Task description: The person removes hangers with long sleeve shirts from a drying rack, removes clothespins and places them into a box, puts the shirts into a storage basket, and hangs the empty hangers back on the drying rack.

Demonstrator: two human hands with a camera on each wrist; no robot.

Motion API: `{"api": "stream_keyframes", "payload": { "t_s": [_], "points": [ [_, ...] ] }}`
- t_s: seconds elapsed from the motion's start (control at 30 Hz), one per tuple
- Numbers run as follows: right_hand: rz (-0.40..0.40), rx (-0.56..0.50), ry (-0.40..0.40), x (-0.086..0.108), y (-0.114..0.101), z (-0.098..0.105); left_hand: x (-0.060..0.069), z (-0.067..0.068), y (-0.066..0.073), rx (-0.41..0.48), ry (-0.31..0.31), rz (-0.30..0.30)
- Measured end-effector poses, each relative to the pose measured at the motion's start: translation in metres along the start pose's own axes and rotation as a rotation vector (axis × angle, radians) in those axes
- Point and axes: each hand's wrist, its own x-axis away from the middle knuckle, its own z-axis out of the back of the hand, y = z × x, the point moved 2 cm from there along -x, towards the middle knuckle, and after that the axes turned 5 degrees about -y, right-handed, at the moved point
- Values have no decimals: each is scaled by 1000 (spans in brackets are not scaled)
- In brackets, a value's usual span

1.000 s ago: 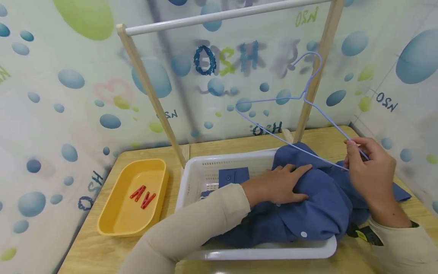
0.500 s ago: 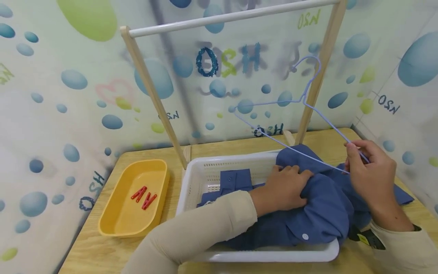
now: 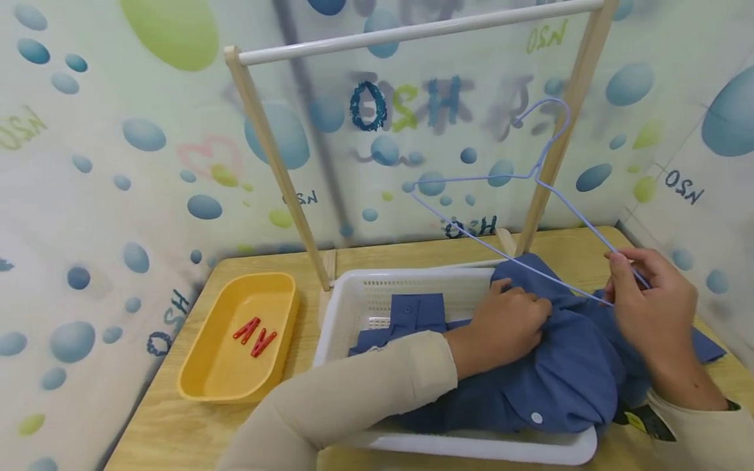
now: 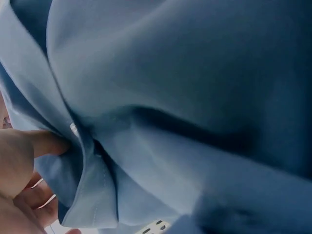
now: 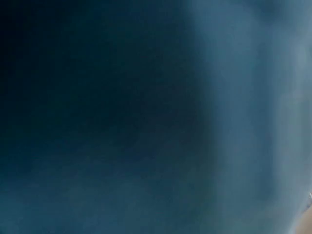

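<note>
A blue buttoned shirt (image 3: 565, 353) lies bunched in and over the right side of a white basket (image 3: 347, 307). My left hand (image 3: 509, 324) grips its cloth, fingers curled into the fabric. The left wrist view shows the thumb pressed against the shirt's edge (image 4: 97, 190) by a white button, with fingers behind the cloth. In my right hand (image 3: 660, 304) is the lower right corner of a light blue clothes hanger (image 3: 477, 177), its hook pointing up and left. Blurred blue cloth (image 5: 243, 117) fills nearly all of the right wrist view.
Behind the basket stands a wooden rack with a white rail (image 3: 424, 31). On the left of the wooden table (image 3: 147, 432) is a yellow tray (image 3: 206, 366) holding red clothespins (image 3: 263, 342). A folded blue piece with a button (image 3: 418, 312) lies inside the basket's left part.
My left hand has gone from spread fingers resting on the shirt to curled fingers gripping it. The right hand still holds the hanger. The head view has shifted slightly left.
</note>
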Motion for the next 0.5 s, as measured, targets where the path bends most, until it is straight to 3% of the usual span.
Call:
{"api": "stream_keyframes", "payload": {
  "t_s": [0.27, 0.5],
  "points": [
    [-1, 52, -2, -1, -2, 1, -4, 2, -2, -70, 69, -29],
    [2, 53, -13, 1, -2, 0, -6, 6, -9, -63, 41, -5]
  ]
}}
